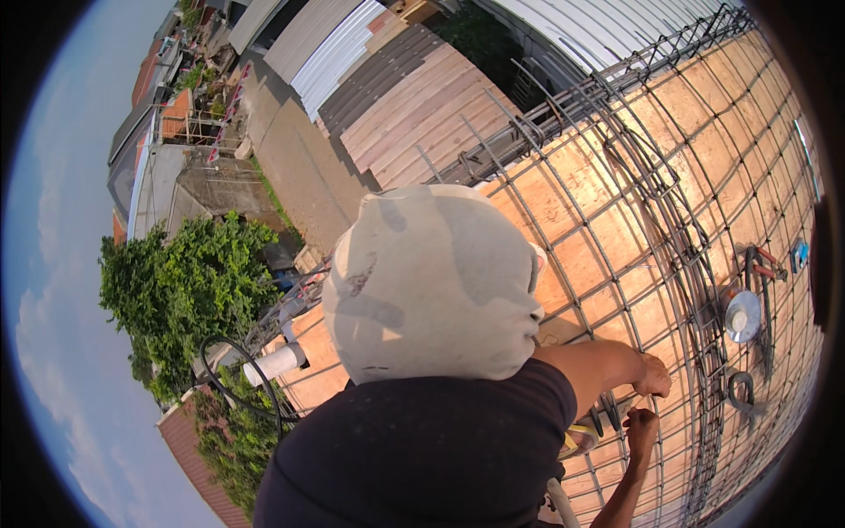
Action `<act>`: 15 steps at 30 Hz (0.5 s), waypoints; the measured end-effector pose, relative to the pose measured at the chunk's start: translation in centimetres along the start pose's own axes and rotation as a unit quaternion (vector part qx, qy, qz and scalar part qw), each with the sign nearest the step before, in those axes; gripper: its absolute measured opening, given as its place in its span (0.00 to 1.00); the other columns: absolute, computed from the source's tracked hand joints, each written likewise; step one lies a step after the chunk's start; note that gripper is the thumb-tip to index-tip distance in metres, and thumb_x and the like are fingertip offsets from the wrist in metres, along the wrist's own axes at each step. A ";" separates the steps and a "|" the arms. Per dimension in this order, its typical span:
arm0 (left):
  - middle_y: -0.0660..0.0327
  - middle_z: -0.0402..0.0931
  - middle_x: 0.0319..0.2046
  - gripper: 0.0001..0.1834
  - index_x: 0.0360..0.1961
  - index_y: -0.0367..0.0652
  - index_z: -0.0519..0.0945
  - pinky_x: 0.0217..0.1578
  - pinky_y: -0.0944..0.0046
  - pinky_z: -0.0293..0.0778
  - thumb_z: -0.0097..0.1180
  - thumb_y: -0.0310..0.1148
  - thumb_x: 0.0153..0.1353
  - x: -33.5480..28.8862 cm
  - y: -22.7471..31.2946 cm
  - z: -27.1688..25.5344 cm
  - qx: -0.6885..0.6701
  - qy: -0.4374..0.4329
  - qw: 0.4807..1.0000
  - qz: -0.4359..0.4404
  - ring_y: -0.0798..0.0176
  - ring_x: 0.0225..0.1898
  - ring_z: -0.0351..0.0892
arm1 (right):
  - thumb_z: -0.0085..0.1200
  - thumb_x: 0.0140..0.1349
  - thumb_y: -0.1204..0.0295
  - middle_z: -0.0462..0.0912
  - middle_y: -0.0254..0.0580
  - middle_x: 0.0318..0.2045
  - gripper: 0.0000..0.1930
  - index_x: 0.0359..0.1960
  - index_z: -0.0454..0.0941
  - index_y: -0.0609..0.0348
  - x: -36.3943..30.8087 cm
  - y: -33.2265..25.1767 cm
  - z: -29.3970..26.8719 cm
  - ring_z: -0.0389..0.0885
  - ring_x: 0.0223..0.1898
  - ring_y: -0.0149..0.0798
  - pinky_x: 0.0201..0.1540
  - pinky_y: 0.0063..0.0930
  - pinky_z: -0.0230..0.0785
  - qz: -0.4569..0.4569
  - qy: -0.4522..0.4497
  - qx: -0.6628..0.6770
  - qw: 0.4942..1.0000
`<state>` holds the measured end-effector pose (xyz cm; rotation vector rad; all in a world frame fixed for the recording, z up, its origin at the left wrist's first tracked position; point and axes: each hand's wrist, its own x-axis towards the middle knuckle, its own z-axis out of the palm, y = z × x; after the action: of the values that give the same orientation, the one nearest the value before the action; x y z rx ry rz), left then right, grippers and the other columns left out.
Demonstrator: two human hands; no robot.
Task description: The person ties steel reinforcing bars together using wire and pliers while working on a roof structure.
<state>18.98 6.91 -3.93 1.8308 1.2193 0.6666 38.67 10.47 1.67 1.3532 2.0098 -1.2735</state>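
Neither of my own hands can be made out. Close in front, a co-worker in a pale cloth head covering [427,282] and dark shirt [387,458] bends over a steel rebar grid [621,305]. From that shoulder a bare arm reaches right, its hand [652,377] closed at the bars. Just below it, another closed hand [642,426] comes up from the lower edge; it seems to be the same person's, though its elbow lies out of view. What the fingers hold is too small to tell. A yellow ring-like thing [578,440] shows between the arms.
Plywood sheets [568,251] lie under the grid, with a thick bundle of bars [673,238] across it. At right are a round metal dish [742,317], red-handled cutters [767,264] and a coil of wire [742,390]. A white pipe [275,364] stands left, near a drop to the street [295,145].
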 end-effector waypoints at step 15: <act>0.55 0.83 0.33 0.10 0.34 0.51 0.84 0.38 0.46 0.78 0.59 0.32 0.49 -1.1 -0.1 -0.3 -0.027 0.011 0.996 -0.085 0.47 0.41 0.83 | 0.56 0.63 0.71 0.75 0.53 0.16 0.16 0.24 0.75 0.76 1.3 -6.3 -5.4 0.68 0.17 0.41 0.23 0.42 0.59 -0.081 0.159 -0.182 0.967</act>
<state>18.28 5.98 -3.87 1.6575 1.3404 0.6197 33.38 15.01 6.28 1.2950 2.4675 -0.7232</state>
